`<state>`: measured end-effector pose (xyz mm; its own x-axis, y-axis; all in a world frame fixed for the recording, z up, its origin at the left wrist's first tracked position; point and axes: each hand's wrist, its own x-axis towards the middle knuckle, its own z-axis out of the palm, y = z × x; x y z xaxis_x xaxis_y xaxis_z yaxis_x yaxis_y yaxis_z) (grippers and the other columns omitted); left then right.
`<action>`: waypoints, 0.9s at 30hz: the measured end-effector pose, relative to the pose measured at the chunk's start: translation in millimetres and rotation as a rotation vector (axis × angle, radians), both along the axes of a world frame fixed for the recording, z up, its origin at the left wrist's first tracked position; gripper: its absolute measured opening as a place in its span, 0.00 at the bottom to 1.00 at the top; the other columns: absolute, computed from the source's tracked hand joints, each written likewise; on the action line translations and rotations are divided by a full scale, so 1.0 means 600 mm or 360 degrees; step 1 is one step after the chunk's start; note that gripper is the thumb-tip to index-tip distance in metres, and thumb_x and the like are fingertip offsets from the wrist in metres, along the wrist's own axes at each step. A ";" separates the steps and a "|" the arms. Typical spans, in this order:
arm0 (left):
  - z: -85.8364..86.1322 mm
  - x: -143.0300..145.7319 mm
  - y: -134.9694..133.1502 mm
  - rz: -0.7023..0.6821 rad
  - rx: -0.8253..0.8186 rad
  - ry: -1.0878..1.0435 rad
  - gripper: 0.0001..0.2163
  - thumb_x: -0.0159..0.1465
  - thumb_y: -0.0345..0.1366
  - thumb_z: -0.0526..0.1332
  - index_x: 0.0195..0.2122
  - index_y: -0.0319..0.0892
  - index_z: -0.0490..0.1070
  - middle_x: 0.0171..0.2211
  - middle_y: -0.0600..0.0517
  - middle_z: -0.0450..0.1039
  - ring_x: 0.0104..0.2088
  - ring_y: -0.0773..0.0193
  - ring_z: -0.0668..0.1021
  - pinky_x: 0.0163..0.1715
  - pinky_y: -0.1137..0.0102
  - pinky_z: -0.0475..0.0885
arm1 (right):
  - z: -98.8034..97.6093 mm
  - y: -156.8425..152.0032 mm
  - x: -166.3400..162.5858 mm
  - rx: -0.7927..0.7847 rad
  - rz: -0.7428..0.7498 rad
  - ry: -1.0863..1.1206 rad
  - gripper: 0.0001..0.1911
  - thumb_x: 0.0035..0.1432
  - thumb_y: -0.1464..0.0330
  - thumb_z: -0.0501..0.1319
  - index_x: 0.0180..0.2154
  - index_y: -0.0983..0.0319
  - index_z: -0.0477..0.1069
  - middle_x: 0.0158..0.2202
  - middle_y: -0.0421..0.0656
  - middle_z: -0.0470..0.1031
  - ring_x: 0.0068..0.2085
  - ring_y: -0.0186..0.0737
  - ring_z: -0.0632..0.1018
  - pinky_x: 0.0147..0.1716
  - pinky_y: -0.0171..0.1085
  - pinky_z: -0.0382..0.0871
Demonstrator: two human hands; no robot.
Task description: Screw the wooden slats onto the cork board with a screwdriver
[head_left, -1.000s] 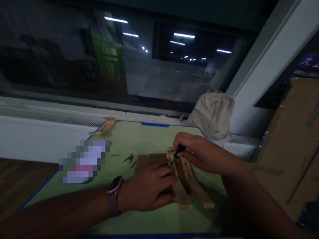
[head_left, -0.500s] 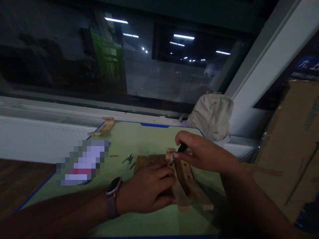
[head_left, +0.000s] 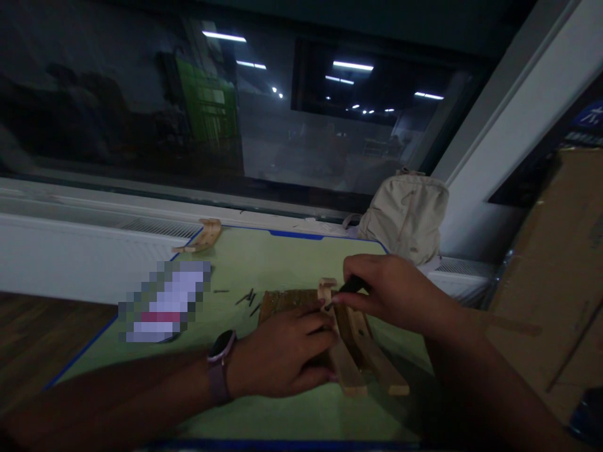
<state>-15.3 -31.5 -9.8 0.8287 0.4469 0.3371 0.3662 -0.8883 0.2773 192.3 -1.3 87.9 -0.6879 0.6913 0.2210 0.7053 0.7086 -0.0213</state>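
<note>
"Two wooden strips lay nearest?"

"Yes, the left strip (head_left: 349,375) and the right strip (head_left: 393,376), side by side with a gap between, over the green tabletop (head_left: 282,420). A brown block (head_left: 285,300) showed in the gap and out to the left."

"And the hands?"

"The left hand (head_left: 282,355) had its fingers loosely spread against the left strip; whether it gripped or only pressed, I couldn't tell. The right hand (head_left: 396,292) was closed round a black-handled tool (head_left: 355,284), tilted, its tip by the left strip's far part, just beside the left fingertips."

"How far along was it?"

"Partway, I'd judge. The strips were laid out and one spot was being worked. The right strip had a dark spot, hole or screw head, too dim to tell. Several slim dark screws (head_left: 249,297) lay loose past the left hand, not yet used."

"Farther off?"

"A curved wooden piece (head_left: 207,236) with holes sat at the far left corner, apart from both hands, and a beige backpack (head_left: 409,213) by the window."
</note>
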 end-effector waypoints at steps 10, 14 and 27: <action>-0.001 0.002 0.003 -0.0035 0.0028 -0.0002 0.15 0.69 0.44 0.58 0.47 0.37 0.69 0.48 0.43 0.71 0.50 0.51 0.74 0.54 0.56 0.69 | -0.008 0.011 0.004 -0.0128 0.0036 0.0118 0.10 0.63 0.63 0.57 0.42 0.62 0.63 0.37 0.45 0.73 0.34 0.40 0.74 0.30 0.35 0.61; -0.002 0.003 0.003 -0.0029 0.0038 -0.0004 0.15 0.68 0.44 0.58 0.47 0.37 0.69 0.48 0.43 0.72 0.50 0.52 0.74 0.56 0.57 0.68 | -0.004 0.003 0.004 -0.0463 0.0423 0.0260 0.07 0.63 0.74 0.55 0.43 0.61 0.63 0.42 0.45 0.71 0.42 0.38 0.73 0.41 0.35 0.66; 0.002 0.003 0.003 -0.0042 0.0028 0.0005 0.13 0.69 0.44 0.56 0.47 0.39 0.68 0.47 0.44 0.71 0.49 0.52 0.73 0.54 0.57 0.69 | -0.012 0.025 -0.004 0.0283 -0.0242 -0.0244 0.21 0.61 0.49 0.57 0.33 0.62 0.69 0.26 0.46 0.78 0.28 0.45 0.78 0.25 0.35 0.50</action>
